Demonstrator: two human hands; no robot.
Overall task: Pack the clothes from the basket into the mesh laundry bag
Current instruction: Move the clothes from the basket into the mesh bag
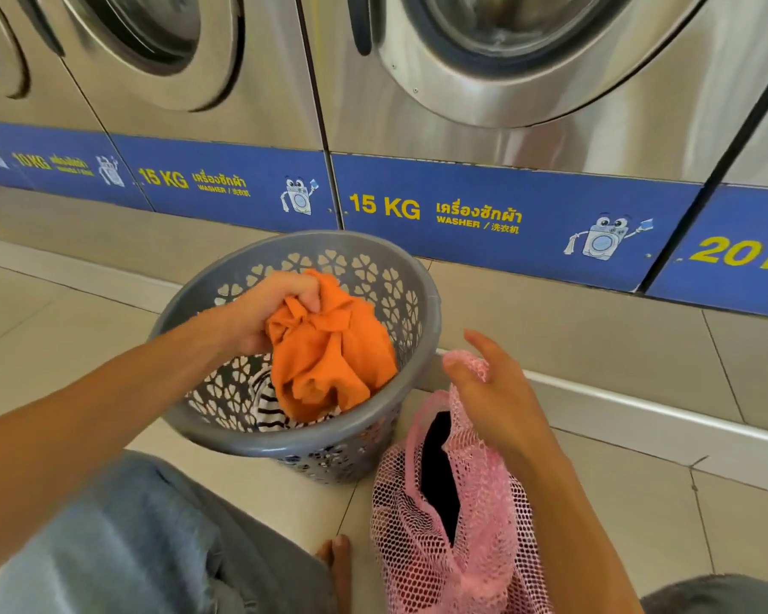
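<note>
A grey perforated plastic basket (205,299) stands on the tiled floor in front of me. My left hand (258,312) is closed on a crumpled orange garment (329,361), held over the basket's opening. Beneath it, a black-and-white striped garment (267,409) lies in the basket. To the right of the basket stands a pink mesh laundry bag (475,525) with a dark garment (437,471) inside. My right hand (493,392) grips the top edge of the bag and holds its mouth up.
A row of steel washing machines (484,139) with blue base panels runs along the back, on a raised tiled step (595,343). My knee in light jeans (129,547) and a bare foot (338,565) are at the bottom.
</note>
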